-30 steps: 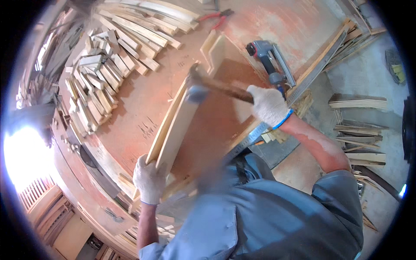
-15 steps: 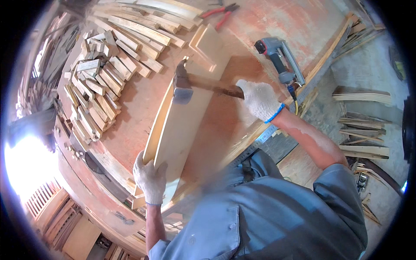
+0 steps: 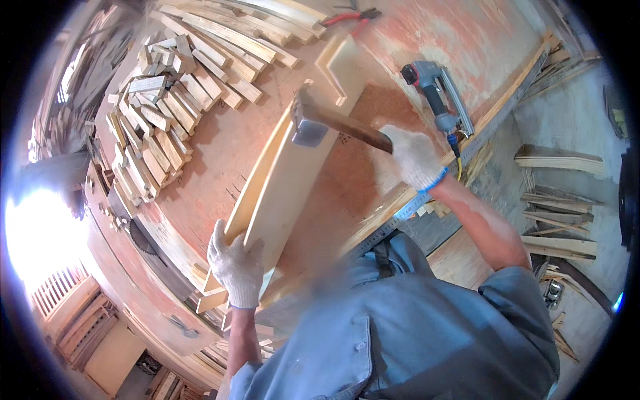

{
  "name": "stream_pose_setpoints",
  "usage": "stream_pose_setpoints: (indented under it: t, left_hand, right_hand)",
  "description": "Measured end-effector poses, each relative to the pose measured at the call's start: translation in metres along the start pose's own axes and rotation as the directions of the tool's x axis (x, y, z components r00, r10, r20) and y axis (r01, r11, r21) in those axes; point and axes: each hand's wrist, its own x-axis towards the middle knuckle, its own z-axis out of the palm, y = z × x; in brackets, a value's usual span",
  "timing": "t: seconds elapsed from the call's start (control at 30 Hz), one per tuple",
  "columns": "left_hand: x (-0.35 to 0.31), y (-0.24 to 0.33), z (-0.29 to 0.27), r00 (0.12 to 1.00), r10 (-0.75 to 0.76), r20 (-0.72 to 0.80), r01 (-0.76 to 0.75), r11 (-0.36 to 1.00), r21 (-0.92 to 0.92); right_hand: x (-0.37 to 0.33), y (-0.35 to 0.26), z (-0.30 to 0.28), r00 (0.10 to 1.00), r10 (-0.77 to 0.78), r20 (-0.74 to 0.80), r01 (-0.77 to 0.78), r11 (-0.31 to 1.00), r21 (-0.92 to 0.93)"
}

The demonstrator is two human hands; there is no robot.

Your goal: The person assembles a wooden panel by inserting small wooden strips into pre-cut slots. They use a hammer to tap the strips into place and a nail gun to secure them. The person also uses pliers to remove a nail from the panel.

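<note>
My right hand point(image 3: 415, 157), in a white glove, grips the wooden handle of a hammer point(image 3: 328, 121). Its metal head sits over the upper part of a long pale wooden frame piece point(image 3: 288, 187) lying on the reddish workbench point(image 3: 220, 167). My left hand point(image 3: 235, 267), also gloved, clasps the near end of that frame piece and holds it against the bench. The frame's far end has a stepped corner near the bench's back.
A grey nail gun point(image 3: 437, 100) lies on the bench right of the frame. Red-handled pliers point(image 3: 352, 16) sit at the back. Several short wood blocks point(image 3: 160, 113) and long slats are heaped at the left. Wood offcuts point(image 3: 559, 227) lie on the floor at right.
The hammer head has swung along the frame piece, ending raised over its upper part. My left hand has stayed on the near end of the piece.
</note>
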Motion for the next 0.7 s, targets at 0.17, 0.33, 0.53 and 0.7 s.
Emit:
stream_pose_setpoints:
  t: [0.17,0.33,0.53,0.7]
  left_hand:
    - [-0.028,0.021,0.008,0.995,0.053,-0.082,-0.049,0.998,0.050]
    - [-0.043,0.035,0.006,0.995,0.052,-0.088,-0.050,0.998,0.030]
    - [-0.050,0.040,0.011,0.992,0.049,-0.114,-0.048,0.999,0.010]
    - [-0.046,0.053,0.003,0.991,0.044,-0.129,-0.045,0.999,-0.002]
  right_hand:
    - [-0.040,-0.003,-0.042,0.998,-0.006,-0.068,-0.003,0.991,-0.131]
    - [-0.063,-0.004,-0.051,0.998,0.004,-0.056,-0.013,0.988,-0.151]
    - [-0.078,-0.023,-0.063,0.987,-0.117,-0.112,0.114,0.993,-0.035]
    - [-0.066,0.007,-0.041,0.997,0.055,-0.046,-0.062,0.986,-0.156]
